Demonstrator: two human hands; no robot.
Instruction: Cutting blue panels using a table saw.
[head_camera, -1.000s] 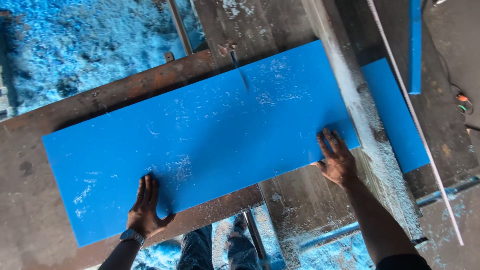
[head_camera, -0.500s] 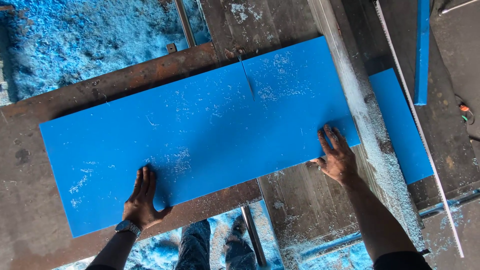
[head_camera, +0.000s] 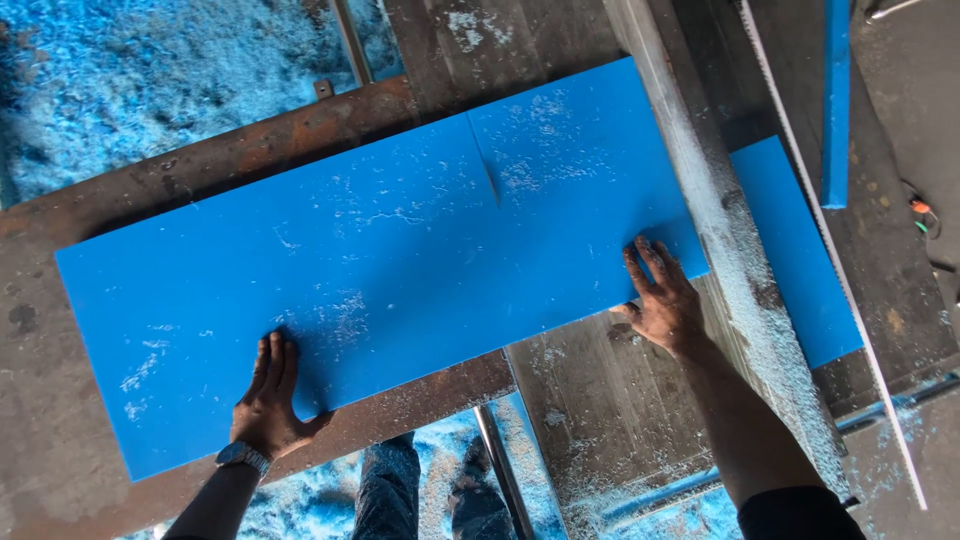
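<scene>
Now — blue panel (head_camera: 380, 270) long axis left-right, slightly tilted | left hand (head_camera: 268, 400), right hand (head_camera: 662, 300) — flat, spread.

A: From where does the camera look?

B: There is only one view, from the head. It looks almost straight down on the blue board (head_camera: 370, 270), from close above it.

A: What lies around the board?

B: The bench (head_camera: 600, 400) is under it. The hands come in below it, from the bottom edge of the picture.
</scene>
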